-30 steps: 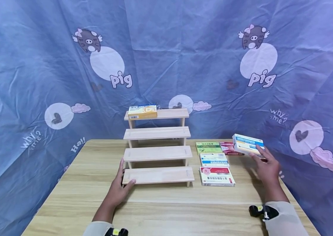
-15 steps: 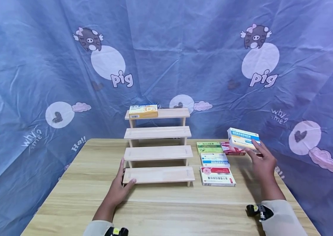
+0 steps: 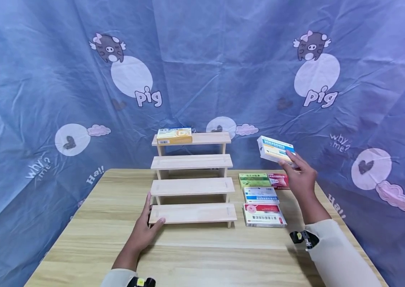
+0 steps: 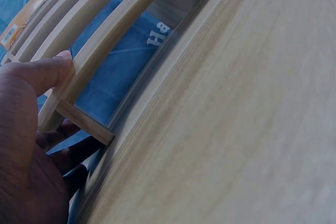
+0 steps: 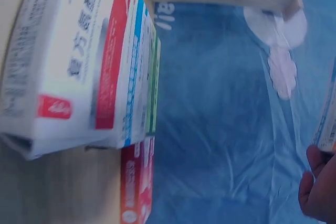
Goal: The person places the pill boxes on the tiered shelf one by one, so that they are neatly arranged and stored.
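The left hand (image 3: 143, 233) grips the left end of the lowest step (image 3: 193, 213) of a four-step wooden rack (image 3: 191, 186), thumb on the front edge; its fingers lie behind the end and are partly out of sight from above, though the left wrist view shows them below the step, near the leg. A light, steady hold serves best there, since a push could slide the rack across the surface (image 3: 191, 255). Right of the rack, a red-and-white medicine box (image 3: 265, 215) lies flat, its finest print blurred in the right wrist view; beyond it come a blue-and-white box (image 3: 261, 195) and a green box (image 3: 254, 179), with a crimson box (image 3: 279, 181) to the green one's right, its right end hidden by the right hand (image 3: 300, 175). That hand pinches the right end of a white box with blue and orange bands (image 3: 275, 149), which hangs tilted in the air above the far row, clear of the rack. Held by one end, the box probably wants a firm but not crushing pinch, levelling before it meets anything, and a path high enough to miss the step edges. Its underside is hidden, and the right wrist view catches only a slice of it. Farther off, a yellow-and-white carton with a large D (image 3: 174, 136) sits on the top step's left end, its back unseen, before the blue pig-print curtain (image 3: 188, 71).
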`<state>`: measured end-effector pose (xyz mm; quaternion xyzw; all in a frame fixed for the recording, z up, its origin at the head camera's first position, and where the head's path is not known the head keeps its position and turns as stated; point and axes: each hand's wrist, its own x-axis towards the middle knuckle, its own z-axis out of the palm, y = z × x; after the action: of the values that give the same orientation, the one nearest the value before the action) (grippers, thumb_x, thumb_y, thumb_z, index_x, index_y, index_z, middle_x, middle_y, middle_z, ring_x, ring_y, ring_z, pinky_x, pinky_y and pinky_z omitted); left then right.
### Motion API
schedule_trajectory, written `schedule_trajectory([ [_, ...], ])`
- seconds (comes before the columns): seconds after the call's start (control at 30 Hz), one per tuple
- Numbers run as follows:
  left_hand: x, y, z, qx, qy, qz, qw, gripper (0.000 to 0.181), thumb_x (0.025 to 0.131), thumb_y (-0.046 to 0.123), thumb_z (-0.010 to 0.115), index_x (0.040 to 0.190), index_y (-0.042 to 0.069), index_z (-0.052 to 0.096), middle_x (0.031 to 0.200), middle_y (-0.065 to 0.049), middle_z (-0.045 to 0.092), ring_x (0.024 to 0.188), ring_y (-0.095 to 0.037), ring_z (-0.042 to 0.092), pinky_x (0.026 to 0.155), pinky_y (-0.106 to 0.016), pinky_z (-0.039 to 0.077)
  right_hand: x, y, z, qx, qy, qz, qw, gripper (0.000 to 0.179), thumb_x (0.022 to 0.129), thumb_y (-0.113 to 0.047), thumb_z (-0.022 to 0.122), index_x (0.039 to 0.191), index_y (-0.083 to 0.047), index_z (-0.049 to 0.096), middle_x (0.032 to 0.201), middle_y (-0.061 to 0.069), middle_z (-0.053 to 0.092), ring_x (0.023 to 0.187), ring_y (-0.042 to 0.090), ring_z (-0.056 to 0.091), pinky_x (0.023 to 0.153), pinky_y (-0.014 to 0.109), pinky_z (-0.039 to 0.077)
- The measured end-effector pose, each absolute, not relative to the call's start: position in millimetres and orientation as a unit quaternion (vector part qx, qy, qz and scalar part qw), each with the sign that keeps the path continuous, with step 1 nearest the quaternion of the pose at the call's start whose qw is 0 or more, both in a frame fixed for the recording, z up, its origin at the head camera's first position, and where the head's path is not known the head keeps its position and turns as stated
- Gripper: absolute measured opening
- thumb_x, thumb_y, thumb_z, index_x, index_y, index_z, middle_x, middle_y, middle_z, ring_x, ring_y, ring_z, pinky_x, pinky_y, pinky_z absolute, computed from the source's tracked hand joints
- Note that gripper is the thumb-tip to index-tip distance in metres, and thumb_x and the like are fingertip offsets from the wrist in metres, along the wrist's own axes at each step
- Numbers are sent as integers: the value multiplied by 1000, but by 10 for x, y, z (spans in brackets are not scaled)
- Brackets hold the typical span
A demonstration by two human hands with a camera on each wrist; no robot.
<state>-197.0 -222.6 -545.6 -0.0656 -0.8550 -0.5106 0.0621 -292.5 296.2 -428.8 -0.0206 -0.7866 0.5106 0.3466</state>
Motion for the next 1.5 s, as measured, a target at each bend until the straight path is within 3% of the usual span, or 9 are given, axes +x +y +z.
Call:
schedule_trajectory([
  [0.07,-1966,-2233,-5455,-65,-856,-509,60,107,107,31,73,177,36,-7,169,-31,42,150,-53,51,124,-70,38,-2981,2883,-4239,-14,-793,503,344,49,99,-21,84,146,-20,71,161,19,59,149,36,58,92,5,50],
  [0.17,-1958,-2242,-5454,-63,-857,-508,59,107,107,31,73,176,37,-7,169,-31,42,149,-53,52,123,-70,40,-3052,2755,-4180,-12,-803,490,338,51,99,-26,83,148,-21,69,160,17,59,153,38,54,106,30,59],
  [0.27,-1954,-2246,-5455,-64,-856,-509,58,106,107,30,73,176,37,-7,169,-31,42,149,-53,53,122,-69,41,-3126,2643,-4138,-6,-802,490,343,52,99,-26,84,148,-22,69,160,17,60,154,39,53,116,59,53],
  [0.33,-1961,-2246,-5461,-66,-856,-510,59,107,107,30,73,177,35,-6,169,-31,42,149,-53,53,122,-69,41,-3170,2580,-4114,-1,-797,492,352,52,98,-26,85,148,-21,70,159,18,60,154,41,53,121,65,47],
  [0.63,-1985,-2238,-5470,-67,-857,-507,62,106,106,29,74,178,28,-5,169,-31,43,150,-52,53,123,-69,40,-3335,2326,-4019,38,-775,494,392,52,94,-22,88,143,-16,73,153,25,63,145,46,58,124,65,29],
  [0.87,-1994,-2238,-5471,-63,-857,-508,61,108,106,28,74,178,31,-6,169,-31,43,150,-53,52,124,-69,39,-3406,2180,-3910,44,-777,483,401,52,95,-23,87,145,-18,72,157,20,62,139,42,61,121,63,42],
  [1.2,-1990,-2246,-5472,-62,-855,-511,65,108,105,25,75,178,30,-5,167,-30,46,149,-52,54,124,-68,39,-3509,1953,-3752,67,-777,474,410,52,95,-25,87,144,-16,72,157,18,62,129,43,64,97,56,56],
  [1.37,-1999,-2246,-5488,-62,-857,-508,68,108,105,25,75,178,30,-5,166,-30,48,148,-50,55,124,-66,40,-3559,1841,-3709,83,-777,472,409,53,95,-26,86,145,-12,71,158,23,60,131,45,58,115,67,33],
  [1.5,-1999,-2246,-5492,-64,-854,-512,63,108,105,27,75,178,32,-6,168,-29,46,149,-50,54,125,-66,39,-3611,1760,-3700,77,-785,468,398,54,96,-28,85,146,-13,71,159,22,60,134,43,54,116,68,22],
])
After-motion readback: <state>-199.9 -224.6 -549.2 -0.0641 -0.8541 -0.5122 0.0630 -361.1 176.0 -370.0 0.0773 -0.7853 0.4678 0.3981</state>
